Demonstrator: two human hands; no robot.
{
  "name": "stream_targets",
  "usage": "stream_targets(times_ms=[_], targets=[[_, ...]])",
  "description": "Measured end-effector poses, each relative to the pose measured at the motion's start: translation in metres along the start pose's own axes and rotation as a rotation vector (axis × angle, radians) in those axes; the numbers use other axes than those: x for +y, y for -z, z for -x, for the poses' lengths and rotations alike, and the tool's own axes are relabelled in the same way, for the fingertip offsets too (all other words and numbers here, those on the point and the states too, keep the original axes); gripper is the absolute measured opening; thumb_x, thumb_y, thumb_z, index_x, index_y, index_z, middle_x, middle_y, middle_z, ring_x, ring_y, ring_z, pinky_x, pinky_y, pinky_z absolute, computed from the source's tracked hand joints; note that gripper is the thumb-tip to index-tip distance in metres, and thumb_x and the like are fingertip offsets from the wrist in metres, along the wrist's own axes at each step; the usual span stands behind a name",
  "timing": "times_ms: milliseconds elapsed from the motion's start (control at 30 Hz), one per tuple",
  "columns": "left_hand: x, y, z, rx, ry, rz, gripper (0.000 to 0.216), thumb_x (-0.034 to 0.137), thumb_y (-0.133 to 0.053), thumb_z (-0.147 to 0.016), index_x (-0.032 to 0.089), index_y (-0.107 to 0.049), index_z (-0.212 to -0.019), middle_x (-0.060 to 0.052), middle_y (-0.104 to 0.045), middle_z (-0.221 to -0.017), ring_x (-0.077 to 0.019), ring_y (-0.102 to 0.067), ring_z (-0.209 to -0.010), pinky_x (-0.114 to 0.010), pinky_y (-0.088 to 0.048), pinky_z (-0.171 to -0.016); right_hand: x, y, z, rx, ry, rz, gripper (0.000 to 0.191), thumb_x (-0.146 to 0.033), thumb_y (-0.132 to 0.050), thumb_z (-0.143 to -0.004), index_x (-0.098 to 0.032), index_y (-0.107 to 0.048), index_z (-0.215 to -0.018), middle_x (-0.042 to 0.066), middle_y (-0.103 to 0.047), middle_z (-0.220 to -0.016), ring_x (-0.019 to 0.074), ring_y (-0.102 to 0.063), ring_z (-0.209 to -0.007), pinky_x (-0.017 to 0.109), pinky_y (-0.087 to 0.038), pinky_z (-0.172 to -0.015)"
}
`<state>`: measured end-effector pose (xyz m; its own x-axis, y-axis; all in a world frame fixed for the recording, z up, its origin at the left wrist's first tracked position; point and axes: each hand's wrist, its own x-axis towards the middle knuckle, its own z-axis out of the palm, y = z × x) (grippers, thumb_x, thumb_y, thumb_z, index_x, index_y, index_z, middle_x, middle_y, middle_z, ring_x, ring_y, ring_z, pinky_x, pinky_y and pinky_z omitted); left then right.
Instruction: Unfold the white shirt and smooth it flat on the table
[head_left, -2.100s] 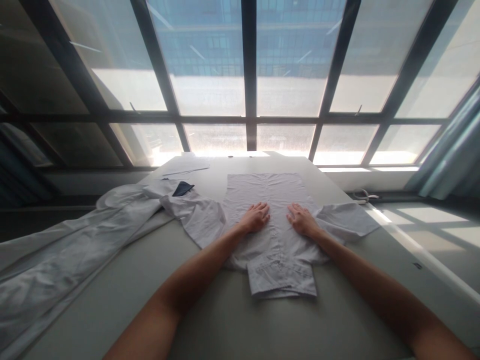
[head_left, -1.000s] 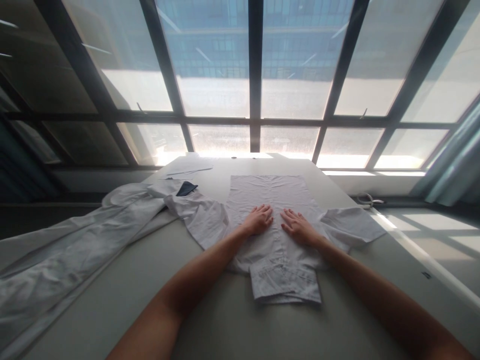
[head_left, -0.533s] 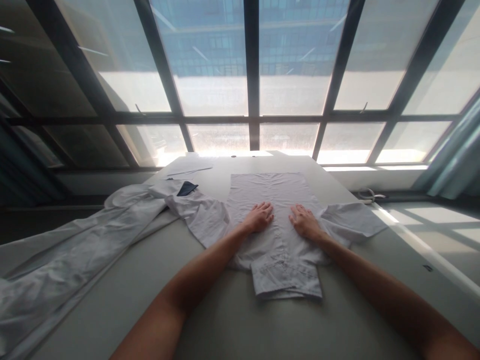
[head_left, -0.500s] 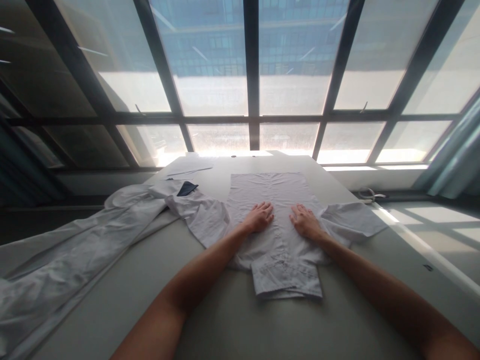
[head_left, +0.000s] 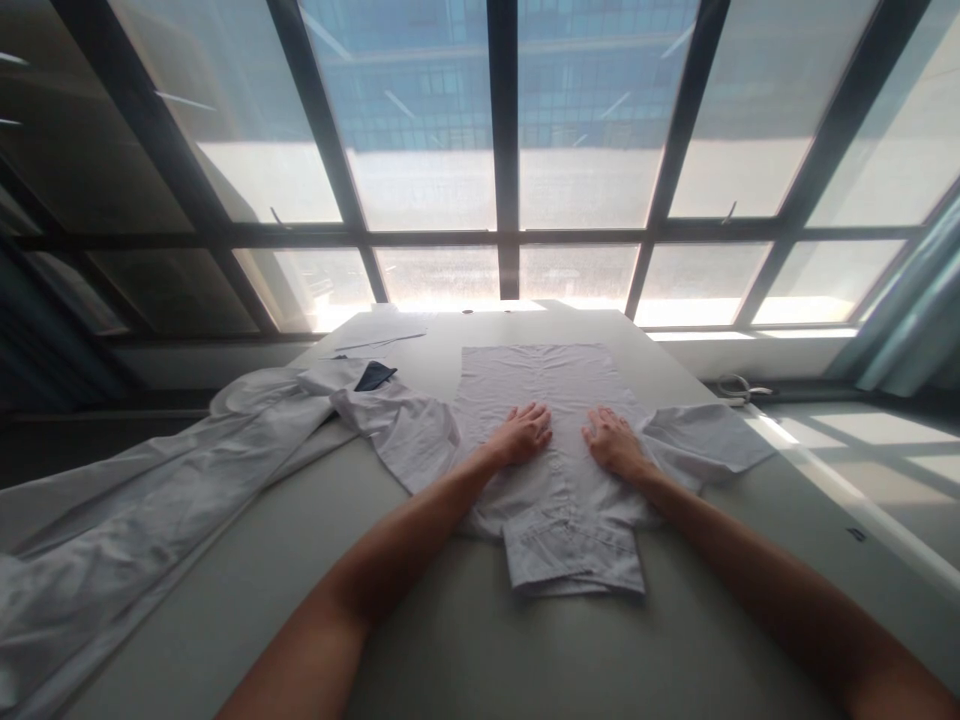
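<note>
A white short-sleeved shirt (head_left: 536, 375) lies spread on the table, its collar end toward me and its straight hem toward the window. My left hand (head_left: 523, 434) rests flat on the shirt, left of its middle seam, fingers stretched out. On the other side of that seam, my right hand (head_left: 613, 440) lies flat on the cloth with its fingers extended. Neither hand grips anything. One sleeve (head_left: 705, 438) reaches out to the right; the other, crumpled sleeve (head_left: 412, 430) spreads left beneath a second white garment's edge or beside it, I cannot tell which.
A long pile of rumpled white cloth (head_left: 187, 490) covers the table's left side, with a dark blue patch (head_left: 374, 376) at its far end. The white table (head_left: 420, 650) reaches toward large windows (head_left: 431, 190). A coiled pale cable (head_left: 741, 389) lies beyond the right edge.
My left hand has shifted very slightly right on the shirt, and my right hand has also slid a little right. The shirt and the other cloth look unmoved.
</note>
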<state>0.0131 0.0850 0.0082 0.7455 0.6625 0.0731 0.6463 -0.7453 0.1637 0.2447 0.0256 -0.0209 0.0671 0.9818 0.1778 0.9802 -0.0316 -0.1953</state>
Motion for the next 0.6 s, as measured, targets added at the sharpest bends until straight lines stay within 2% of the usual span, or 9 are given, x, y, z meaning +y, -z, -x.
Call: stream_targets(times_ms=[133,200,300,367,600], targets=[[0.03,-0.002,0.007,0.002,-0.215,0.004,0.06,0.05,-0.038,-0.109,0.027,-0.03,-0.164,-0.007,-0.028,-0.172,-0.0257,-0.016,-0.161,-0.053,-0.012,-0.129,0.001,0.002,0.001,-0.012,0.007,0.027,0.059,-0.037,-0.039,-0.105,-0.004,-0.047,-0.154,0.026,-0.041,-0.162,0.0346,-0.034,-0.152,0.05,-0.028,-0.123],[0.043,-0.007,0.009,-0.031,-0.268,0.034,0.066,0.055,-0.037,-0.109,0.027,-0.023,-0.167,-0.008,-0.025,-0.173,-0.0262,-0.015,-0.161,-0.053,-0.011,-0.129,0.002,0.002,0.001,-0.021,0.017,0.037,0.058,-0.034,-0.038,-0.106,-0.004,-0.046,-0.155,0.026,-0.04,-0.162,0.0337,-0.034,-0.153,0.049,-0.028,-0.123],[0.05,-0.014,0.01,-0.067,-0.281,0.085,0.075,0.059,-0.035,-0.109,0.02,-0.013,-0.169,-0.013,-0.021,-0.173,-0.0271,-0.014,-0.161,-0.053,-0.01,-0.13,0.002,0.002,0.0,-0.025,0.01,0.033,0.056,-0.029,-0.037,-0.106,-0.004,-0.046,-0.155,0.025,-0.04,-0.162,0.0331,-0.033,-0.153,0.049,-0.027,-0.124],[0.049,-0.017,0.01,-0.069,-0.286,0.097,0.076,0.058,-0.034,-0.109,0.017,-0.013,-0.169,-0.014,-0.022,-0.173,-0.0271,-0.014,-0.161,-0.052,-0.01,-0.13,0.002,0.001,-0.001,-0.022,0.002,0.029,0.055,-0.029,-0.038,-0.106,-0.005,-0.047,-0.155,0.025,-0.041,-0.162,0.0335,-0.034,-0.153,0.049,-0.027,-0.124],[0.043,-0.019,0.007,-0.009,-0.255,0.114,0.069,0.06,-0.028,-0.11,0.021,-0.022,-0.168,-0.01,-0.026,-0.172,-0.0271,-0.015,-0.161,-0.054,-0.013,-0.129,0.002,0.001,-0.001,-0.016,0.008,0.05,0.055,-0.03,-0.038,-0.107,-0.005,-0.049,-0.154,0.025,-0.041,-0.162,0.0322,-0.035,-0.153,0.048,-0.029,-0.123]])
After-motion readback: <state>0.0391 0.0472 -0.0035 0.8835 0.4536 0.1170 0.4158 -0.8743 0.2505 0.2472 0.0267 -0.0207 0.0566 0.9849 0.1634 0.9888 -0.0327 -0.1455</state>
